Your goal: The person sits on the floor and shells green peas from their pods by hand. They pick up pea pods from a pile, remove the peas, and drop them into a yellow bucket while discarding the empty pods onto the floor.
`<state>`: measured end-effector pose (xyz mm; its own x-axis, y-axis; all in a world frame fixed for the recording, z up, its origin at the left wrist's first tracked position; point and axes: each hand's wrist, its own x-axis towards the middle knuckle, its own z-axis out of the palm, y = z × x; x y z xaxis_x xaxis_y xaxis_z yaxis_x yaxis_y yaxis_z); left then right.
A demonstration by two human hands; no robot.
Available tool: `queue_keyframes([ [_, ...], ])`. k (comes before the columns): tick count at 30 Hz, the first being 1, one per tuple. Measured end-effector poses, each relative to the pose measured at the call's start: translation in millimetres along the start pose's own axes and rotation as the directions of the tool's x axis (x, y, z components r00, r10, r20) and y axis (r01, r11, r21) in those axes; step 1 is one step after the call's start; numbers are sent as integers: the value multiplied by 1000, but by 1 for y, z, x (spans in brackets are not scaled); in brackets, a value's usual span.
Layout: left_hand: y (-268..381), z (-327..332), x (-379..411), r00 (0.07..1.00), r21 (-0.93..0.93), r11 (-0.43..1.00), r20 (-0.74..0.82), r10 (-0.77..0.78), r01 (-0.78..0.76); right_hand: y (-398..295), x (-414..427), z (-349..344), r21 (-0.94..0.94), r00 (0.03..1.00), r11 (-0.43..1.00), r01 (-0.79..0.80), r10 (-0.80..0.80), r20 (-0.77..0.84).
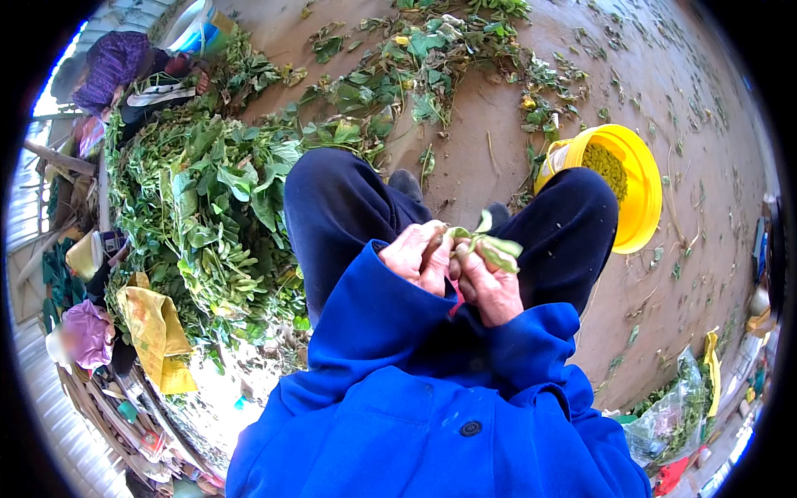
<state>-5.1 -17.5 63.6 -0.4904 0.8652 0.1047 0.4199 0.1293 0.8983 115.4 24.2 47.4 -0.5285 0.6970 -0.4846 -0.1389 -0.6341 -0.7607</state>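
My left hand (pixel 416 255) and my right hand (pixel 489 280) meet between my knees. Green bean pods (pixel 498 249) stick out from the fingers of my right hand. The fingertips of my left hand close on the same small green cluster where the hands nearly touch; its far end is hidden by the fingers. To the right of my right knee, a yellow plastic bucket (pixel 644 193) is tilted, with picked green pods (pixel 604 168) inside. A large heap of leafy bean plants (pixel 212 187) with pods on them lies at my left.
Loose leaves and stems (pixel 417 56) are strewn over the brown floor ahead. Two other people sit beyond the heap, one in a purple patterned top (pixel 115 68), one in pink-purple (pixel 90 333). A yellow sack (pixel 155 330), a white-and-blue bucket (pixel 202 31) and a clear plastic bag (pixel 669 411) also lie about.
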Motion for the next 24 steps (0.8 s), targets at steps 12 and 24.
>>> queue_keyframes([
  [12,-30,17,-15,967,-167,961,163,-194,221,15,24,-20,112,981,984,-142,155,-114],
  [24,-50,22,-8,973,166,985,215,-84,48,6,39,-24,105,987,986,-131,139,-80],
])
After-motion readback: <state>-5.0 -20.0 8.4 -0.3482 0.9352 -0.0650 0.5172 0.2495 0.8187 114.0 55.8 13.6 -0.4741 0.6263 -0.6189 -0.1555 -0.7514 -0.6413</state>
